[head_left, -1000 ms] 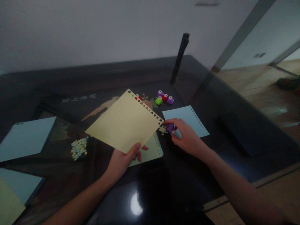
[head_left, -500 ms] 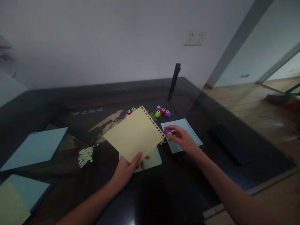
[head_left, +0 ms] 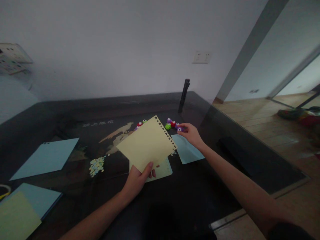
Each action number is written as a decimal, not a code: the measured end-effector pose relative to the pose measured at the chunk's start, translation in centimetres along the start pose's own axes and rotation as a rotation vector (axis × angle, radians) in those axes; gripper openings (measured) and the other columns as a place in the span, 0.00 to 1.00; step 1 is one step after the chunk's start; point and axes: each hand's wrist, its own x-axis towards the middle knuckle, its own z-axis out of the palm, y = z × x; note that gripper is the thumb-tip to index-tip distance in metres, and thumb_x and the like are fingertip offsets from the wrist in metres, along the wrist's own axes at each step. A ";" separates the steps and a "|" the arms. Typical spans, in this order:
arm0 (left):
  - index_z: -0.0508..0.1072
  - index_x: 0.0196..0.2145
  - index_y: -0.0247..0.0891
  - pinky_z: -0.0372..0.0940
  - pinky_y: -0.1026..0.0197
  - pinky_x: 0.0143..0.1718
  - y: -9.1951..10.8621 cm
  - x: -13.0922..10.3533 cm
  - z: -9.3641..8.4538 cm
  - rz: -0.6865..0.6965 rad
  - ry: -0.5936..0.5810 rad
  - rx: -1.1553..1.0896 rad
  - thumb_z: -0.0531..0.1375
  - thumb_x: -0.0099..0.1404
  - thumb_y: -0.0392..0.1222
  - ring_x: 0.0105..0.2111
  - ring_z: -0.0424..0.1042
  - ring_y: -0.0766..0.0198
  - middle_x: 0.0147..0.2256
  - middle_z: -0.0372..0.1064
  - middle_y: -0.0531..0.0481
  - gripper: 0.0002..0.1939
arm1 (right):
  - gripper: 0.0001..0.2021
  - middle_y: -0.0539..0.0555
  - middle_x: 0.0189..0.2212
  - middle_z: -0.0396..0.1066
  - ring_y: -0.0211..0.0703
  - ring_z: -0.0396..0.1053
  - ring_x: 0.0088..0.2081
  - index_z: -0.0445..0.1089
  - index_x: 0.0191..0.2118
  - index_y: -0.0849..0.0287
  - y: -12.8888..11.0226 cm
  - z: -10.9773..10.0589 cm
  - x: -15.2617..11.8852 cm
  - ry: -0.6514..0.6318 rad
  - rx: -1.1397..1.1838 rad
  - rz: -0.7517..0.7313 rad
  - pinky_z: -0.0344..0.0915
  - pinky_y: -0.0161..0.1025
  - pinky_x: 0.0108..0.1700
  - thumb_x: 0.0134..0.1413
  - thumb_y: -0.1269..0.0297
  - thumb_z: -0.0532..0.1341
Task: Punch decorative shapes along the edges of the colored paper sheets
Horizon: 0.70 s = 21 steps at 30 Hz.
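The left hand (head_left: 137,179) grips a pale yellow square paper sheet (head_left: 146,143) by its near edge, thumb on top, holding it tilted above the dark glossy table (head_left: 180,190). A row of small dark-looking shaped holes runs along the sheet's right edge. Below it, partly covered, lies a pale green-yellow perforated sheet (head_left: 163,169). The right hand (head_left: 193,135) is narrowed, thumb and fingers pinching a small rounded purple plastic punch with a white eye-like disc (head_left: 180,129). This punch is just beside a cluster that includes a bright green plastic punch (head_left: 168,126) and a red plastic punch (head_left: 172,123); whether it touches them I cannot tell. A light blue paper sheet (head_left: 183,151) lies partly under the right forearm. Left of the held sheet sits a pile of tiny pale paper cutouts (head_left: 96,166).
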 end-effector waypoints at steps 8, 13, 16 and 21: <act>0.73 0.32 0.31 0.62 0.63 0.25 -1.4 -0.1 0.0 -0.030 -0.031 -0.004 0.52 0.65 0.52 0.21 0.64 0.65 0.20 0.67 0.49 0.21 | 0.10 0.56 0.35 0.67 0.44 0.64 0.38 0.74 0.38 0.62 2.4 2.2 2.6 0.000 -0.174 -0.123 0.60 0.44 0.45 0.50 0.63 0.63; 0.73 0.30 0.31 0.60 0.64 0.24 -1.7 0.1 0.0 -0.029 -0.002 -0.007 0.52 0.64 0.54 0.20 0.63 0.65 0.18 0.66 0.50 0.22 | 0.09 0.51 0.30 0.61 0.40 0.62 0.31 0.75 0.37 0.60 3.5 3.6 3.7 -0.031 -0.218 -0.140 0.60 0.39 0.39 0.48 0.65 0.64; 0.73 0.29 0.31 0.60 0.64 0.23 -1.6 0.3 0.0 -0.033 0.008 -0.033 0.53 0.63 0.55 0.19 0.63 0.66 0.18 0.66 0.50 0.23 | 0.10 0.51 0.30 0.59 0.39 0.61 0.30 0.76 0.38 0.60 4.0 4.1 4.4 -0.041 -0.221 -0.145 0.59 0.38 0.38 0.47 0.66 0.65; 0.74 0.28 0.31 0.60 0.65 0.22 -1.5 0.4 0.1 -0.045 0.011 -0.042 0.53 0.62 0.55 0.19 0.63 0.66 0.17 0.66 0.50 0.23 | 0.11 0.51 0.31 0.60 0.39 0.61 0.30 0.75 0.39 0.60 4.1 4.7 5.2 -0.026 -0.208 -0.129 0.59 0.37 0.38 0.47 0.66 0.65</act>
